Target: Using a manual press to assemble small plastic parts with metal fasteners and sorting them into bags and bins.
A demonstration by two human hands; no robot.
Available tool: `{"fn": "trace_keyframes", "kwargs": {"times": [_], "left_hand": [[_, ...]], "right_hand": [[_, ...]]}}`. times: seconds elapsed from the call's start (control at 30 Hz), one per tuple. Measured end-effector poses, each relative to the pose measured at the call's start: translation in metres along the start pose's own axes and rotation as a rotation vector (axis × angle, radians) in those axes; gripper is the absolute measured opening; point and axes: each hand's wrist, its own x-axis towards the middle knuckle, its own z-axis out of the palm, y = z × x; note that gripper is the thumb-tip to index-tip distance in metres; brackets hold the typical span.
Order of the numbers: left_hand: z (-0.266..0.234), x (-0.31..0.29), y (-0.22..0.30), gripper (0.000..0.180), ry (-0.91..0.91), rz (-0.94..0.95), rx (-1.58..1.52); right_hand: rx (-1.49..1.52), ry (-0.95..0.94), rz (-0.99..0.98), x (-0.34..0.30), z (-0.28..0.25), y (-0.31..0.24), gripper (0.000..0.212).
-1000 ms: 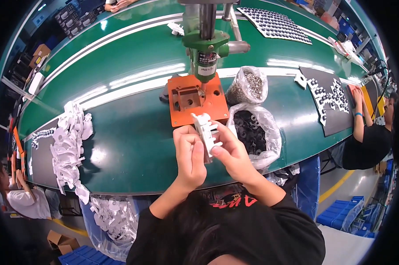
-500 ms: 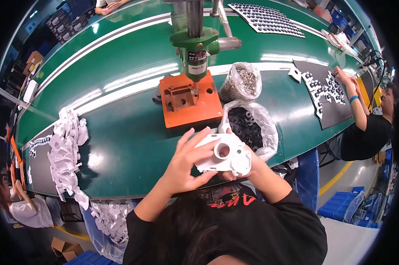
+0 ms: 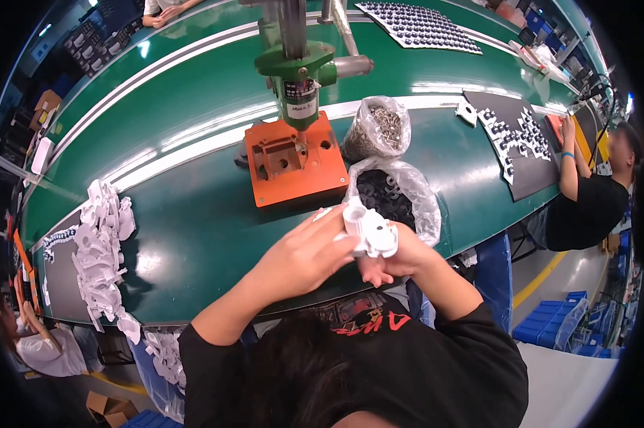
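Between both hands, close to the table's near edge, is a white plastic housing (image 3: pixel 372 232) with a short round tube and a rounded lobe beside it. My left hand (image 3: pixel 302 251) grips its left side, fingers laid over it. From the right and below, my right hand (image 3: pixel 405 255) holds the same part, with some fingertips showing underneath. Fingers cover much of the housing. Just beyond it stands a clear bag of black plastic pieces (image 3: pixel 386 196). Farther off, an orange fixture block (image 3: pixel 300 182) with a recess sits under a green press (image 3: pixel 293 64).
A clear bag of metal screws or pins (image 3: pixel 386 128) stands right of the fixture. White plastic parts (image 3: pixel 101 250) are heaped at the left. Part-covered dark mats (image 3: pixel 536 175) lie at the right, beside a co-worker (image 3: pixel 593 192). Another person (image 3: pixel 47 342) sits at far left.
The housing has tilted, so its tube now points more upward. My left hand has closed further around it, and right fingertips now show below. The co-worker's hands at right have moved off the parts.
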Motion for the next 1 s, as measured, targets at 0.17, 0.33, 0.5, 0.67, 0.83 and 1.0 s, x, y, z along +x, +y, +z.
{"fn": "trace_keyframes", "kwargs": {"times": [0.17, 0.33, 0.5, 0.67, 0.83, 1.0], "left_hand": [[-0.017, 0.007, -0.045, 0.023, 0.183, -0.014, 0.308], [-0.015, 0.009, -0.108, 0.012, 0.093, -0.109, 0.686], [-0.008, 0.000, -0.121, 0.014, 0.181, -0.116, 0.597], [-0.011, -0.005, -0.126, 0.014, 0.115, -0.136, 0.518], [-0.012, -0.007, -0.120, 0.017, 0.062, -0.217, 0.379], [0.001, -0.005, -0.114, 0.019, 0.187, -0.258, 0.434]], "right_hand": [[-1.513, 0.737, -0.614, -0.012, -0.013, -0.026, 0.031], [-1.891, 0.874, -0.551, 0.000, -0.027, -0.003, 0.034], [-1.622, 0.761, -0.583, -0.002, -0.051, -0.007, 0.021], [-1.495, 0.743, -0.451, -0.013, -0.046, -0.026, 0.015], [-1.748, 0.728, -0.500, -0.005, -0.036, -0.017, 0.014], [-1.797, 0.671, -0.597, -0.003, -0.038, -0.022, 0.017]]}}
